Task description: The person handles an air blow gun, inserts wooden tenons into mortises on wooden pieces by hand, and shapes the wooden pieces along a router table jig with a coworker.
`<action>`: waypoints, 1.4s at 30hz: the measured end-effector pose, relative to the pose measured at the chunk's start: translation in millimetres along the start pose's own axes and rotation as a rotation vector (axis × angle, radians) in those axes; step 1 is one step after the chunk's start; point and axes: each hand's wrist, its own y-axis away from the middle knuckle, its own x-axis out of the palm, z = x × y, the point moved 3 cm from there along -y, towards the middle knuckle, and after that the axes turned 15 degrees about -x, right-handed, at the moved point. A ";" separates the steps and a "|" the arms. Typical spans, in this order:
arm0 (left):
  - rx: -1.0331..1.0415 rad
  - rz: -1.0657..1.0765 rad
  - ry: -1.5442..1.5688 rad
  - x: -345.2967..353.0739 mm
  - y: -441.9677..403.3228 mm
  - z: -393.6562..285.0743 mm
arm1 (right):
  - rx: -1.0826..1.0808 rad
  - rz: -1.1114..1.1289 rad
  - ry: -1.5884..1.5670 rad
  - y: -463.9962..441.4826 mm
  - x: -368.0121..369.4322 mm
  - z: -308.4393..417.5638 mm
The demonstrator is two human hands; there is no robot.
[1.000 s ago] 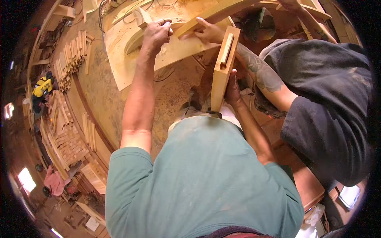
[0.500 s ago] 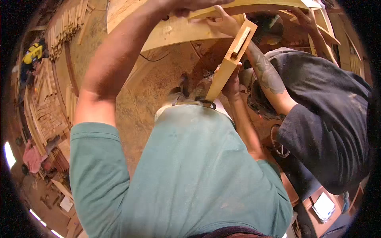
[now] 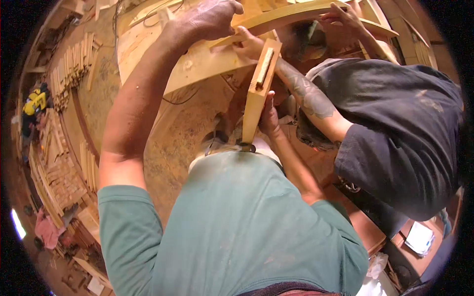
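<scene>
A pale wooden piece with a long slot (image 3: pixel 254 101) stands tilted in front of my waist, its lower end at my belt and its slotted end upward. My right hand (image 3: pixel 269 118) grips it from the right side; some fingers are hidden behind the wood. My left hand (image 3: pixel 212 20) is raised over the workbench, fingers curled, and what they hold, if anything, is hidden. Beside it lies a curved wooden rail (image 3: pixel 291 16). A co-worker's tattooed arm reaches in, one hand (image 3: pixel 251 47) at the rail's near end and the other hand (image 3: pixel 341 17) farther along it.
The co-worker in a dark shirt (image 3: pixel 395 133) bends close on my right. The workbench (image 3: pixel 192 69) has a curved front edge, with a cable (image 3: pixel 180 101) hanging below. Stacked wood strips (image 3: pixel 61 167) and a person in yellow (image 3: pixel 35 103) are at the left. Papers (image 3: pixel 419 238) lie lower right.
The view has shifted, and the slotted piece now stands more upright and farther left. My left hand has gone from flat and stretched out to curled. The co-worker's hands stay at the rail.
</scene>
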 end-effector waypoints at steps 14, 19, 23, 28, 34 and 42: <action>-0.301 0.327 0.075 -60.5 -20.6 -50.8 | -0.027 -0.050 0.015 -5.3 2.2 1.6; -0.446 0.218 0.241 -67.7 -2.1 -48.2 | -0.079 0.000 0.116 -5.0 9.0 10.2; -0.409 0.225 0.405 -27.4 -0.1 -11.8 | -0.089 0.042 0.186 -3.4 0.2 7.8; -0.417 0.235 0.483 6.6 24.1 31.4 | -0.097 0.002 0.145 -18.3 -23.4 -40.2; -0.451 0.229 0.609 24.8 55.9 50.2 | -0.092 0.096 0.116 -12.1 7.1 -9.9; -0.530 0.212 0.778 40.9 87.1 64.2 | -0.078 0.183 0.118 -22.2 -20.9 -36.8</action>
